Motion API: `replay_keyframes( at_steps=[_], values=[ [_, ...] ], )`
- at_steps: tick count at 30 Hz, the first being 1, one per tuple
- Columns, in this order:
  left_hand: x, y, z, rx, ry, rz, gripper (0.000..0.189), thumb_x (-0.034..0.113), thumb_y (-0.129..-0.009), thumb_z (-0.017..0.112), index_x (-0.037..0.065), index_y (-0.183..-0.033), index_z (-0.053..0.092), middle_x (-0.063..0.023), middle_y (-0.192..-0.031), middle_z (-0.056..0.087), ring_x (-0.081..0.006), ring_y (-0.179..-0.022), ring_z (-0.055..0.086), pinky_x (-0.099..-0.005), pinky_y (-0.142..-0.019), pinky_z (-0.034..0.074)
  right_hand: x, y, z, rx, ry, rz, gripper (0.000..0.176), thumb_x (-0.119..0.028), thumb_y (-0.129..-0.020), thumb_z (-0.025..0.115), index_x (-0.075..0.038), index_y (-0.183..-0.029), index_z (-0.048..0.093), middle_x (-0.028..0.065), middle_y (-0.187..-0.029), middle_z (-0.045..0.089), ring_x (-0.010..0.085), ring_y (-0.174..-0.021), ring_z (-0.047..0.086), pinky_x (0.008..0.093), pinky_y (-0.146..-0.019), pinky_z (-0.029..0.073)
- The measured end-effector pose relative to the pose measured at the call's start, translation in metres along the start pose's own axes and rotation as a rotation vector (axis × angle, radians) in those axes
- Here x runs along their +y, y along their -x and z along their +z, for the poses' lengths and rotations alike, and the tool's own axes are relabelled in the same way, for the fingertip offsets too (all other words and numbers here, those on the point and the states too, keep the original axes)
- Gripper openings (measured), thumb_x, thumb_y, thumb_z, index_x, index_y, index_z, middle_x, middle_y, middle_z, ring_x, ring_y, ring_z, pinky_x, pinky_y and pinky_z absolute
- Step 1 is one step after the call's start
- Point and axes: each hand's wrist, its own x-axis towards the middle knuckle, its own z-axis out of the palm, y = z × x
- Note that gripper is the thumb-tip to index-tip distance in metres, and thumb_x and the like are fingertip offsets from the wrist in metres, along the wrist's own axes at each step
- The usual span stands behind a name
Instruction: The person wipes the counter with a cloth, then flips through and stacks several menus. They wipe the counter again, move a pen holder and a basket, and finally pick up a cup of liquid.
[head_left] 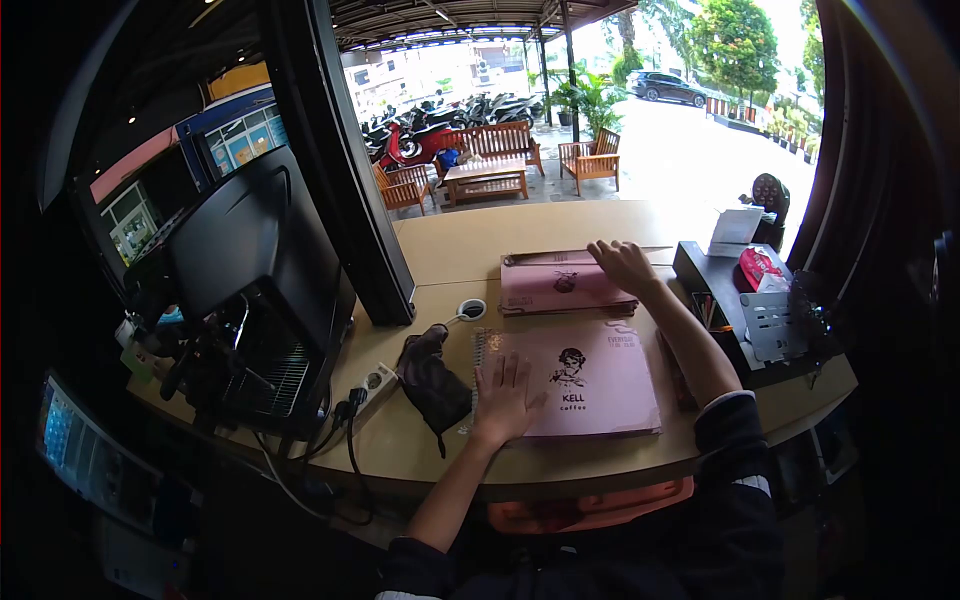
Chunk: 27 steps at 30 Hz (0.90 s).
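Note:
A pink spiral-bound menu (610, 385) with a drawn figure and the words KELL coffee lies on the wooden counter (430, 240). My left hand (506, 398) rests flat on its left side, fingers spread. Behind it sits a stack of pink menus (540, 285). My right hand (622, 265) is over the stack's upper right part, its fingers bent at the back edge; whether they pinch a cover cannot be made out. A dark cloth pouch (432, 380) lies to the left of the front menu.
On the left stand a black coffee machine (270, 270) and a power strip (378, 385) with plugs and cables. A small white cup (471, 309) is near the pouch. At right is a black organizer box (700, 268). An orange seat (590, 505) is below the counter.

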Motion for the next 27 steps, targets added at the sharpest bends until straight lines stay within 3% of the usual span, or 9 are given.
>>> replay_keyframes(
  at_steps=[5,7,9,12,13,17,21,22,27],
  values=[
    [0.001,0.001,-0.012,0.102,0.08,0.011,0.067,0.051,-0.088,0.044,0.005,-0.136,0.035,-0.0161,-0.142,0.033,-0.0315,-0.133,0.028,-0.0564,-0.108,0.011,0.008,-0.006,-0.061,0.075,0.018,0.024,0.018,-0.01,-0.08,0.055,-0.006,-0.098,0.05,0.0062,-0.082,0.058,0.0214,-0.069,0.064,0.0349,-0.056,0.052],
    [0.0,-0.005,-0.023,0.193,0.54,0.014,0.062,0.044,-0.087,0.05,0.002,-0.132,0.04,-0.0162,-0.137,0.039,-0.0342,-0.129,0.033,-0.0561,-0.108,0.011,0.009,-0.005,-0.088,0.121,-0.006,0.046,0.019,-0.009,-0.08,0.054,-0.007,-0.099,0.049,0.0064,-0.081,0.059,0.0228,-0.069,0.063,0.0361,-0.056,0.052],
    [0.001,-0.018,-0.023,0.317,0.708,0.039,0.055,0.034,-0.087,0.056,0.0,-0.128,0.044,-0.0167,-0.133,0.044,-0.0325,-0.124,0.041,-0.0507,-0.106,0.021,0.01,-0.004,-0.117,0.299,-0.159,0.112,0.02,-0.007,-0.08,0.053,-0.009,-0.1,0.05,0.0068,-0.081,0.06,0.0252,-0.068,0.063,0.0376,-0.055,0.05],
    [0.007,-0.043,-0.038,0.404,1.241,0.001,0.055,0.025,-0.089,0.058,-0.002,-0.132,0.037,-0.0187,-0.131,0.045,-0.0262,-0.123,0.043,-0.0388,-0.099,0.037,-0.004,0.001,-0.159,0.431,-0.328,0.279,0.014,-0.008,-0.082,0.054,-0.009,-0.096,0.055,0.0086,-0.078,0.063,0.0294,-0.068,0.063,0.0394,-0.055,0.049],
    [0.008,-0.048,-0.048,0.385,1.324,0.0,0.06,0.028,-0.091,0.056,-0.002,-0.136,0.029,-0.0199,-0.135,0.04,-0.0284,-0.125,0.041,-0.0393,-0.102,0.034,-0.007,0.003,-0.167,0.519,-0.427,0.363,0.011,-0.009,-0.083,0.055,-0.008,-0.094,0.056,0.0091,-0.077,0.064,0.0307,-0.068,0.063,0.04,-0.054,0.048],
    [0.007,-0.073,-0.067,0.492,1.375,-0.009,0.065,0.03,-0.092,0.053,-0.002,-0.139,0.021,-0.0247,-0.139,0.03,-0.0298,-0.129,0.035,-0.0385,-0.105,0.03,-0.018,0.008,-0.182,0.519,-0.881,0.541,0.014,-0.011,-0.087,0.054,-0.003,-0.096,0.061,0.0145,-0.081,0.065,0.0267,-0.069,0.065,0.0332,-0.061,0.049],
    [0.001,-0.069,-0.07,0.466,1.452,0.007,0.051,0.021,-0.09,0.057,-0.005,-0.128,0.034,-0.0201,-0.122,0.05,-0.0257,-0.113,0.052,-0.0318,-0.089,0.046,-0.029,0.016,-0.179,0.542,-1.068,0.63,0.018,-0.012,-0.089,0.053,0.0,-0.1,0.061,0.0129,-0.087,0.066,0.0172,-0.077,0.064,0.0307,-0.068,0.05],
    [-0.002,-0.066,-0.068,0.512,1.413,-0.027,0.038,0.017,-0.089,0.059,-0.005,-0.116,0.044,-0.0149,-0.108,0.058,-0.0211,-0.101,0.058,-0.0291,-0.08,0.05,-0.03,0.019,-0.175,0.544,-1.069,0.63,0.018,-0.012,-0.089,0.053,0.0,-0.1,0.061,0.0129,-0.087,0.066,0.0172,-0.077,0.064,0.0307,-0.068,0.05],
    [-0.011,-0.047,-0.079,0.458,1.396,-0.033,0.027,0.016,-0.089,0.058,-0.004,-0.105,0.05,-0.0126,-0.1,0.059,-0.0139,-0.09,0.057,-0.0269,-0.074,0.049,-0.021,0.031,-0.152,0.491,-1.111,0.676,0.021,-0.013,-0.09,0.052,0.001,-0.103,0.061,0.0115,-0.091,0.066,0.0143,-0.082,0.063,0.0298,-0.072,0.05]
  ],
)
